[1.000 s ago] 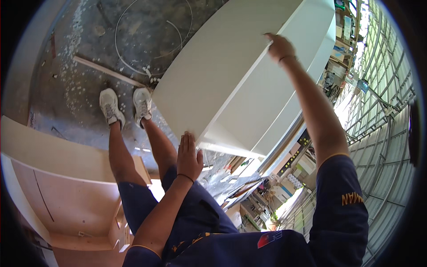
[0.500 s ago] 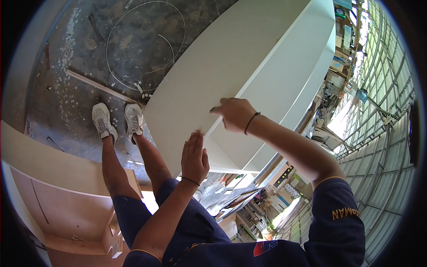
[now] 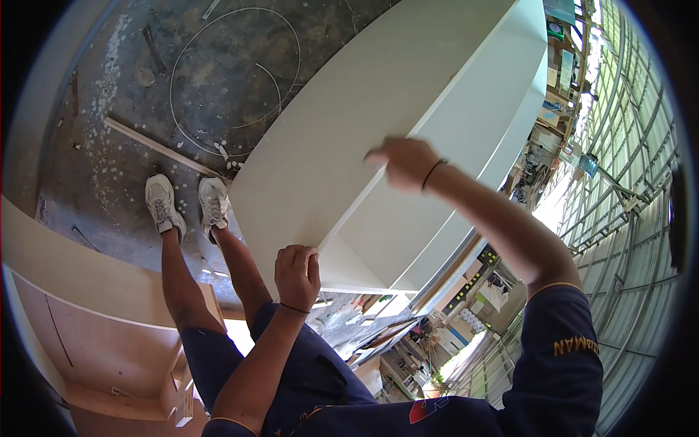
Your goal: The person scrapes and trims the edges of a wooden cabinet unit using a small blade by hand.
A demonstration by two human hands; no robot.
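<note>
Left grip (image 3: 296, 280) curls at white cabinet (image 3: 342, 116), hold hidden; right grip (image 3: 411, 164) blurred, state unclear.

Wht panel (image 3: 331, 138) smooth, matt; floor (image 3: 233, 62) rough concr.; shorts (image 3: 320, 357) cloth; sheeting (image 3: 630, 295) ribbed metal

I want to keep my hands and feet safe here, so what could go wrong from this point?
The bare right hand is at the long edge of the white unit; a rough spot there could scratch or splinter the skin.
The left hand, also bare, is by the near end of that edge and might get pinched if the unit shifted.
A wooden strip lies close to the right shoe, so a careless step could mean a trip.
</note>
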